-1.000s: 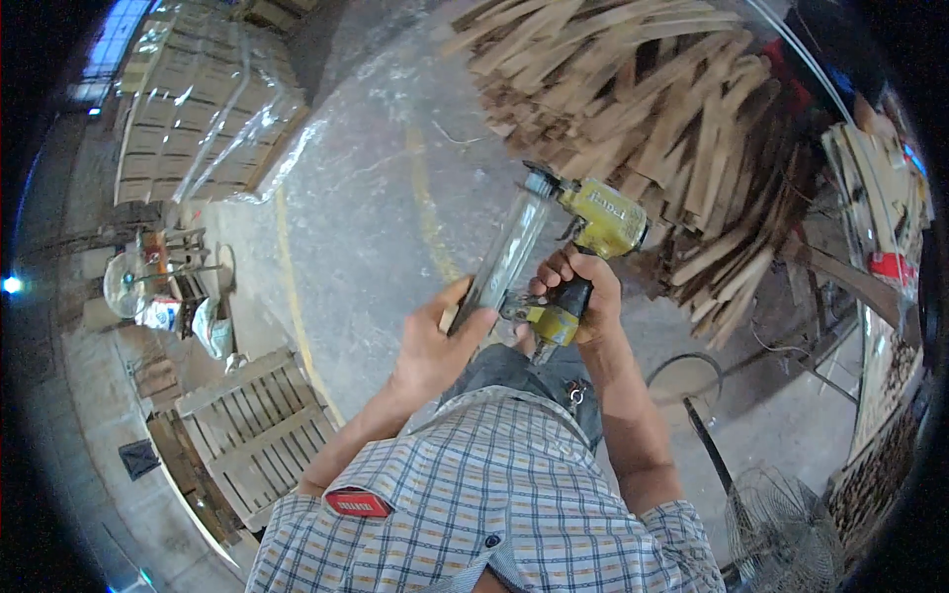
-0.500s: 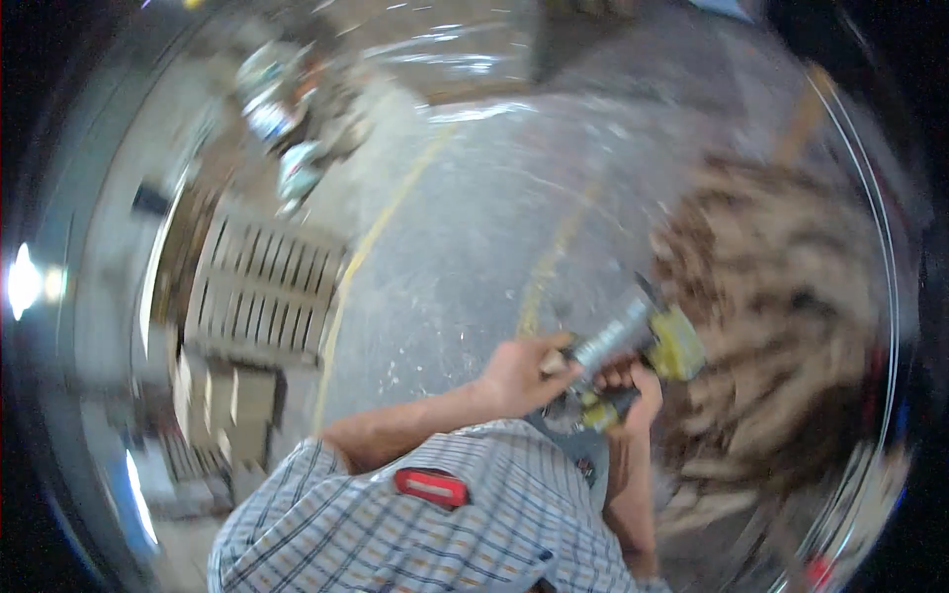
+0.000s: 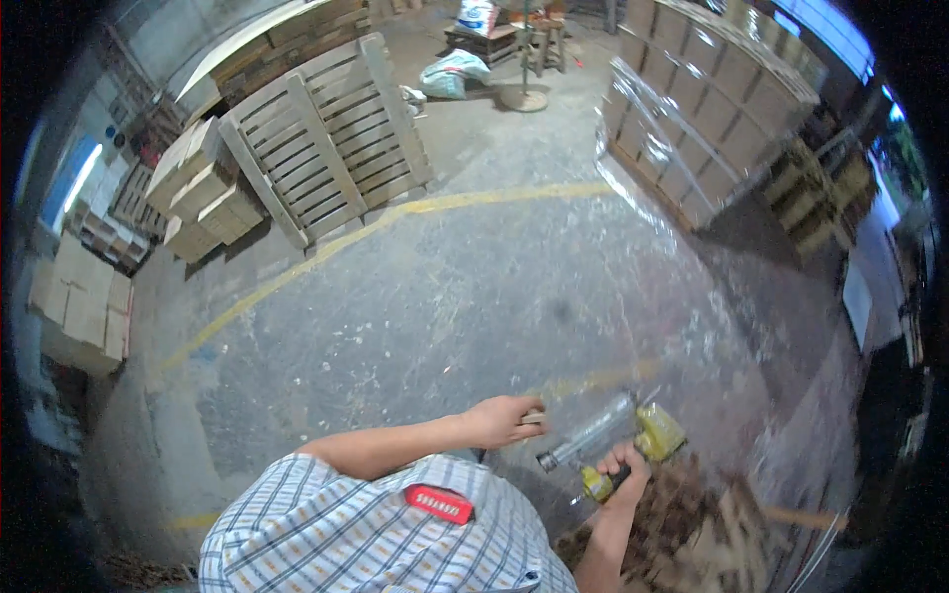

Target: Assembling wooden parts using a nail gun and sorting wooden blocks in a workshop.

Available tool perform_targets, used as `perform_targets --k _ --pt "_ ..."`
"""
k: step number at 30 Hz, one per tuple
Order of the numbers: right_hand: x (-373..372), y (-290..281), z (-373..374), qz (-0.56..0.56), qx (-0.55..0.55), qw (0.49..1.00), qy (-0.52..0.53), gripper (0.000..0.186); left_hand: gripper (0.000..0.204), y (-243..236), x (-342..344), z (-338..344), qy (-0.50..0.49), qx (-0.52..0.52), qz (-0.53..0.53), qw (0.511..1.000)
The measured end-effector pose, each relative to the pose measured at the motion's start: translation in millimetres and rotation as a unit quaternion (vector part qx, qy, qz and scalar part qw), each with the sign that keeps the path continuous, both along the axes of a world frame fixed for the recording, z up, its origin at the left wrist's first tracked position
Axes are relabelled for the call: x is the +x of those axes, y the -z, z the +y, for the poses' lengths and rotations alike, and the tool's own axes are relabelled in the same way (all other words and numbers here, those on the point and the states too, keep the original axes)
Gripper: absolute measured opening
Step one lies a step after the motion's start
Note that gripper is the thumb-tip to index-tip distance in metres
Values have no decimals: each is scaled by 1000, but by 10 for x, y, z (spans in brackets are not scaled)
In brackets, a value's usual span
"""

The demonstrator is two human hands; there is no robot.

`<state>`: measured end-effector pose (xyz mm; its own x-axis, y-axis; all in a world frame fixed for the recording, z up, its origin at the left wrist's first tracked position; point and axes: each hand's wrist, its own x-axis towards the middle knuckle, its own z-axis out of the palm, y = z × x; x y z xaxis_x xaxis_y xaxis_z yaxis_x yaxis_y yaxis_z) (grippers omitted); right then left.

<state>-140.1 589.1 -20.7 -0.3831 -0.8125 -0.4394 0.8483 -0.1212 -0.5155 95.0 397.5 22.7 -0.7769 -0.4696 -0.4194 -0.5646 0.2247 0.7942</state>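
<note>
My right hand (image 3: 630,466) grips the dark handle of a yellow-green pneumatic nail gun (image 3: 658,431); a long silvery tubular part (image 3: 593,430) lies along the tool, angled down to the left. My left hand (image 3: 499,422) is just left of that tube, apart from it, fingers curled round a small pale piece (image 3: 532,417), perhaps wood. A red packet (image 3: 438,504) shows in my checked shirt's pocket.
Wooden pallets (image 3: 326,138) lean beside stacked cartons (image 3: 203,193) at left. A plastic-wrapped carton stack (image 3: 697,109) stands at right, sacks (image 3: 453,74) at the back. A yellow line (image 3: 425,203) crosses the concrete floor (image 3: 415,306); a loose wood pile (image 3: 702,534) lies at lower right.
The view has swung round, moving the wood pile to the lower right. My left hand has come away from the tool's tube; my right hand still holds the tool.
</note>
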Motion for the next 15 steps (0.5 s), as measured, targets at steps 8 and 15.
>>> perform_targets --k 8,15 --pt "-916 299 -1237 252 313 915 39 16 61 23 10 -2305 -141 274 -38 951" --pt "-1640 266 -3359 315 347 865 -178 9 45 358 -208 -4213 -239 286 80 925"
